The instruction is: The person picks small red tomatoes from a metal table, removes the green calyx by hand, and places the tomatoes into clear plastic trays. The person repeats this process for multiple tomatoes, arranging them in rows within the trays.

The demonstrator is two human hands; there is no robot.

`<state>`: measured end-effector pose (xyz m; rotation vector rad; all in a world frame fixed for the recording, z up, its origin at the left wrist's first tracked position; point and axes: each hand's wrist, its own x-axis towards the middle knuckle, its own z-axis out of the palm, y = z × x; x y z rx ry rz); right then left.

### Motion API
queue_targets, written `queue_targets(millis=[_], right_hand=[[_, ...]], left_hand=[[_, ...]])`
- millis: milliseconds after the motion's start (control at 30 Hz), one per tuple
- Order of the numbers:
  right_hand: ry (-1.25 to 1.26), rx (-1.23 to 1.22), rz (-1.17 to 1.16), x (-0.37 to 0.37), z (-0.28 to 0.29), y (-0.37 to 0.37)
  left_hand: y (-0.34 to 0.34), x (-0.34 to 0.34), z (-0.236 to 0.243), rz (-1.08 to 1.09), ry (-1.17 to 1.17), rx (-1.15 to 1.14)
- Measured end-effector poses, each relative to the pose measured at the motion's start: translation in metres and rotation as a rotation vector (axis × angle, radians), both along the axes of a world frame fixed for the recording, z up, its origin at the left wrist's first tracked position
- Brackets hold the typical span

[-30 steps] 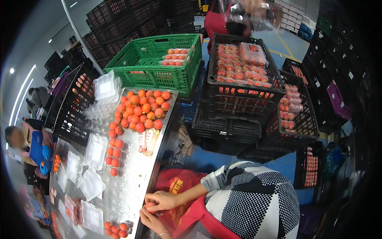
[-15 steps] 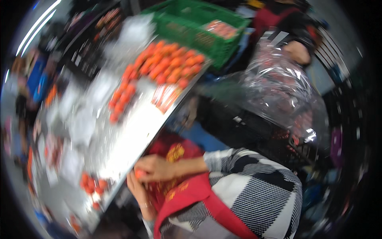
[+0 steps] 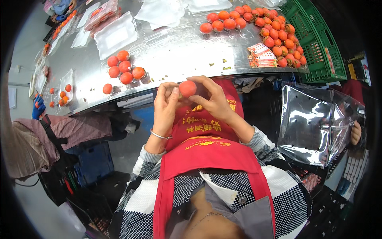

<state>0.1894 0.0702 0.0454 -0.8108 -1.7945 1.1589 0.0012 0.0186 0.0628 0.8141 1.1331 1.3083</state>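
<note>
My right hand (image 3: 213, 97) has thumb and fingers closed around one orange-red fruit (image 3: 187, 89), held up just off the table's near edge, in front of the red apron (image 3: 209, 157). My left hand (image 3: 166, 107) is beside it, thumb and fingers drawn together; I can't tell from here whether it pinches anything. Beyond, on the metal table (image 3: 179, 51), green scraps (image 3: 211, 64) lie near the edge. To the left I have a small cluster of fruit (image 3: 126, 78); in the far middle, short rows (image 3: 229, 24). I judge the work partway: those stand grouped, while a large heap (image 3: 283, 35) at far right, by the green crate (image 3: 314, 44), remains loose.
</note>
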Motion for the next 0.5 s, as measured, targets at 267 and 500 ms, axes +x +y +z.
queue_targets(millis=[267, 500], right_hand=[[0.145, -0.237, 0.029, 0.001, -0.015, 0.001], [0.354, -0.541, 0.024, 0.002, -0.015, -0.001]], left_hand=[[0.005, 0.003, -0.013, -0.013, 0.031, 0.144], [0.003, 0.011, -0.012, 0.015, 0.575, 0.436]])
